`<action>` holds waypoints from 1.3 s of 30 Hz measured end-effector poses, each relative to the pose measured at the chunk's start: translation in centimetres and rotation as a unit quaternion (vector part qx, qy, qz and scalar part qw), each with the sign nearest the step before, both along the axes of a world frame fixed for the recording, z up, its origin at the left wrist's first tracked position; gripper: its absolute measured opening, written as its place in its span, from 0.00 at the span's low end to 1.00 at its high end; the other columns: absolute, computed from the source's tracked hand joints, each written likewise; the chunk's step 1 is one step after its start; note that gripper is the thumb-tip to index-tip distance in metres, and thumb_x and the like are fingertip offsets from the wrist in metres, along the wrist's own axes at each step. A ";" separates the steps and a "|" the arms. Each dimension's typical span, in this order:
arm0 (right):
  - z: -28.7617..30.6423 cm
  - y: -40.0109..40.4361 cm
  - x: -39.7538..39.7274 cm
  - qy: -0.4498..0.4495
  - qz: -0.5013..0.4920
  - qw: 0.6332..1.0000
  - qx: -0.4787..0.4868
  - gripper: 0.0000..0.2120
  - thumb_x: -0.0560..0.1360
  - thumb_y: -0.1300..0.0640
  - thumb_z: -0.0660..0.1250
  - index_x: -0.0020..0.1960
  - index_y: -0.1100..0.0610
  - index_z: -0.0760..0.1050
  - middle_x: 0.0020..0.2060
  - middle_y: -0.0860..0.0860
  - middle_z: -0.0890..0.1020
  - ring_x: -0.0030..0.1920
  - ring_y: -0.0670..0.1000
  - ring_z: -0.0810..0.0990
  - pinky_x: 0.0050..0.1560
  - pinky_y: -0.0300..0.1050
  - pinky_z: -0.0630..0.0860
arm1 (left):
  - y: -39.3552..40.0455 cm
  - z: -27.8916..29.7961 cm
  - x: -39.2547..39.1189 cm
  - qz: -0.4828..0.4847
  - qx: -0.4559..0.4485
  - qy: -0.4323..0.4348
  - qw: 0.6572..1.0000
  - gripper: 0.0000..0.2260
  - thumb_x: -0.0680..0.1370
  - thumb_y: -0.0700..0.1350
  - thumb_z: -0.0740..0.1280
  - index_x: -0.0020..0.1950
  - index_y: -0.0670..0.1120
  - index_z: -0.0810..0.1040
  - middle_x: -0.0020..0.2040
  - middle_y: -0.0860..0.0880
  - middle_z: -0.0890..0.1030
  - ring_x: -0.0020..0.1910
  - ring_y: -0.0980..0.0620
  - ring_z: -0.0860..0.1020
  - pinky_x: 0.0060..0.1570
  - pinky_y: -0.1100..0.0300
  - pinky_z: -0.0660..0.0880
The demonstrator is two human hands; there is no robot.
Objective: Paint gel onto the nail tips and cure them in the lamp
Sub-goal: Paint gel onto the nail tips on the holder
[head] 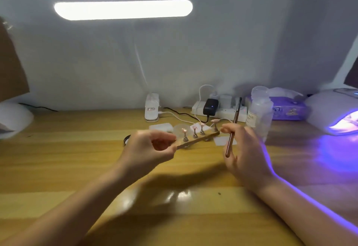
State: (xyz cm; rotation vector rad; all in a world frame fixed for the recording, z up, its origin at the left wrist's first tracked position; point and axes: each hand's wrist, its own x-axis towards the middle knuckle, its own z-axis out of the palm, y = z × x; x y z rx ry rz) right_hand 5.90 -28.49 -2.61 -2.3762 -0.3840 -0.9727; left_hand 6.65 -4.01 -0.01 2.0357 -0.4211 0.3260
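Note:
My left hand (153, 145) pinches the near end of a narrow gold holder bar (201, 139), lifted above the wooden desk and slanting up to the right. Several small stands on the bar carry pink nail tips (201, 126). My right hand (244, 148) grips a slim brown gel brush (233, 127) that stands nearly upright, its thumb and forefinger close to the bar's far end. The white curing lamp (333, 114) sits at the far right, its opening glowing violet.
A power strip (219, 110) with a black adapter and cables lies at the back. A clear bottle (259, 110) and a purple tissue pack (286, 110) stand right of it. White pads (160, 126) and a dark jar (126, 140) sit behind my hands. A desk lamp base (152, 108) stands behind.

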 end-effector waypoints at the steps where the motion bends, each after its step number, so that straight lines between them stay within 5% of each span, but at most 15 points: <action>1: -0.1 0.1 0.0 -0.005 0.003 1.000 0.008 0.24 0.67 0.73 0.67 0.61 0.60 0.74 0.46 0.56 0.81 0.49 0.58 0.78 0.50 0.59 0.76 | 0.1 -0.5 0.1 -0.006 0.014 0.006 1.000 0.12 0.69 0.40 0.77 0.49 0.53 0.85 0.37 0.58 0.85 0.35 0.61 0.81 0.38 0.69 0.76; 6: -0.3 0.6 -0.1 -0.012 0.007 0.999 0.029 0.28 0.65 0.75 0.63 0.64 0.60 0.73 0.50 0.53 0.81 0.50 0.55 0.77 0.50 0.53 0.76 | 0.3 -1.9 0.9 -0.026 0.059 -0.007 0.998 0.13 0.68 0.41 0.78 0.50 0.54 0.85 0.36 0.63 0.83 0.34 0.61 0.80 0.36 0.72 0.74; 13: -1.1 0.4 0.2 0.040 -0.031 0.999 0.004 0.25 0.66 0.68 0.70 0.61 0.55 0.73 0.46 0.47 0.80 0.48 0.51 0.75 0.47 0.49 0.75 | 0.6 -2.8 1.3 -0.020 0.096 -0.024 0.995 0.12 0.69 0.44 0.78 0.52 0.53 0.85 0.38 0.56 0.84 0.36 0.59 0.80 0.39 0.66 0.78; 18: -0.9 0.4 0.1 0.017 -0.039 0.999 -0.007 0.25 0.65 0.67 0.71 0.61 0.56 0.73 0.45 0.47 0.80 0.47 0.50 0.74 0.49 0.49 0.73 | 0.8 -2.8 1.6 -0.004 0.159 -0.030 0.987 0.14 0.70 0.48 0.77 0.55 0.55 0.84 0.39 0.66 0.82 0.37 0.61 0.74 0.37 0.68 0.72; 22: -0.6 1.1 -0.3 0.000 -0.003 1.000 -0.008 0.24 0.69 0.69 0.62 0.65 0.59 0.73 0.45 0.52 0.81 0.47 0.53 0.77 0.50 0.54 0.75 | 0.9 -3.1 1.8 0.022 0.201 -0.040 0.979 0.21 0.72 0.51 0.76 0.64 0.54 0.79 0.47 0.64 0.83 0.44 0.59 0.75 0.49 0.57 0.75; 25: -0.3 1.8 -1.1 0.003 0.067 0.998 0.006 0.27 0.69 0.67 0.57 0.68 0.60 0.71 0.49 0.52 0.82 0.50 0.53 0.77 0.53 0.49 0.73 | 0.7 -3.2 1.4 0.056 0.250 -0.106 0.961 0.20 0.71 0.54 0.75 0.62 0.54 0.81 0.52 0.58 0.83 0.49 0.56 0.75 0.48 0.53 0.76; 29: 0.1 3.1 -2.2 0.112 0.199 0.973 -0.009 0.32 0.71 0.64 0.55 0.75 0.56 0.57 0.62 0.55 0.77 0.60 0.49 0.74 0.61 0.42 0.71 | -0.2 -2.6 0.5 0.015 0.204 -0.279 0.938 0.15 0.68 0.50 0.78 0.50 0.45 0.82 0.41 0.53 0.83 0.37 0.56 0.76 0.33 0.60 0.75; 33: -0.1 4.0 -3.0 0.197 0.250 0.947 -0.051 0.35 0.72 0.59 0.54 0.74 0.46 0.43 0.65 0.53 0.72 0.62 0.42 0.68 0.63 0.32 0.63 | -1.8 -2.3 -1.0 -0.073 0.150 -0.336 0.927 0.17 0.71 0.53 0.72 0.52 0.45 0.72 0.42 0.59 0.73 0.38 0.65 0.67 0.36 0.77 0.68; 39: -0.2 4.5 -3.3 0.167 0.260 0.945 -0.109 0.37 0.73 0.59 0.55 0.75 0.50 0.39 0.63 0.55 0.73 0.63 0.49 0.69 0.65 0.43 0.66 | -2.6 -3.3 -2.3 -0.100 0.084 -0.322 0.938 0.12 0.76 0.46 0.66 0.54 0.46 0.66 0.39 0.52 0.75 0.31 0.55 0.73 0.29 0.56 0.73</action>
